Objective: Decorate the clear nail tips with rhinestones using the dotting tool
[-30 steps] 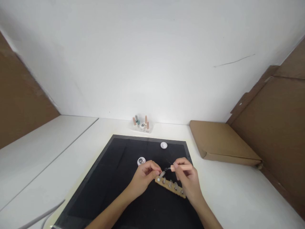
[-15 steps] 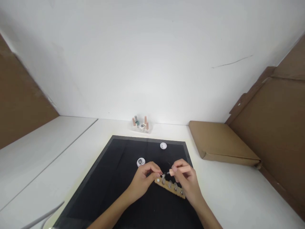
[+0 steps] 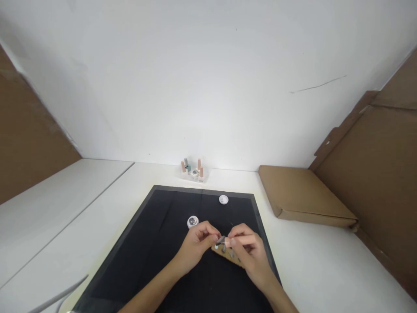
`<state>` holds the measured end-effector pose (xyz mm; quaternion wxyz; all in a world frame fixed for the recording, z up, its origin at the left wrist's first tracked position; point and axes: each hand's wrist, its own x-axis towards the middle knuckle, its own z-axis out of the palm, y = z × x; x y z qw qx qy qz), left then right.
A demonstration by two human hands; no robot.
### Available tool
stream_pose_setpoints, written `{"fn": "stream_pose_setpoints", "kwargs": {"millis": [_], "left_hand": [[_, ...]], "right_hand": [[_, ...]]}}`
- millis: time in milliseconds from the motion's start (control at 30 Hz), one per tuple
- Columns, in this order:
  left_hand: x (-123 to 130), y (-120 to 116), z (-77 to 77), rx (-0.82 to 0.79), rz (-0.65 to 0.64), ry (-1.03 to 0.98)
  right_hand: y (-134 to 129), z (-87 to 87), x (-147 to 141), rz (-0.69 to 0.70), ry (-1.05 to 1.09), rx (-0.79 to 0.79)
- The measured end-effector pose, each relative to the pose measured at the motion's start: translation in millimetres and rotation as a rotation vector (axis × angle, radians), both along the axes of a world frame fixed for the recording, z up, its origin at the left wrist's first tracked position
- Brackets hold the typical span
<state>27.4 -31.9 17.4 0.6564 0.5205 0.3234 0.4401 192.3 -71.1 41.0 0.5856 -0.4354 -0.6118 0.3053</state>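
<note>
My right hand [image 3: 252, 254] grips a peach-coloured brush handle [image 3: 243, 241], its dark tip pointing left. Thumb and fingers of my left hand [image 3: 197, 245] are pinched at that tip; a small greyish piece [image 3: 220, 240] shows there, too small to make out fully. Beneath both hands lies a tan strip [image 3: 228, 255] with several greyish pieces on it, its right end hidden by my right hand. Behind my left hand stands an open white jar [image 3: 193, 221] with dark, shiny contents. A white round lid [image 3: 223, 199] lies farther back on the black mat [image 3: 176, 208].
A clear tray [image 3: 192, 178] with several small bottles stands by the white wall. At the right lies a flat cardboard box [image 3: 306, 195], beside an upright cardboard panel [image 3: 378, 174]. A grey curved object [image 3: 61, 295] is at the front left.
My right hand has moved slightly left and down with the brush, bringing its tip against my left fingertips. More of the strip's right end is covered. My left hand has barely moved.
</note>
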Motion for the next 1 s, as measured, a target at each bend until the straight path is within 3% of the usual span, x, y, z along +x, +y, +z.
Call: {"fn": "stream_pose_setpoints", "kwargs": {"millis": [167, 367, 567, 800, 1000], "left_hand": [[1.3, -1.1, 0.7, -0.047, 0.017, -0.015], [2.1, -2.3, 2.6, -0.081, 0.03, -0.015], [2.8, -3.3, 6.0, -0.107, 0.015, -0.018], [2.7, -3.8, 5.0, -0.12, 0.018, -0.026], [3.4, -4.7, 5.6, -0.134, 0.005, -0.04]], "right_hand": [[2.6, -1.1, 4.2, -0.102, 0.008, -0.005], [-0.7, -2.0, -1.0, -0.019, -0.049, 0.04], [1.7, -5.5, 2.0, -0.112, -0.04, 0.051], [-5.3, -1.2, -5.3, 0.007, -0.099, 0.107], [1.4, -3.8, 0.0, -0.125, -0.084, 0.096]]}}
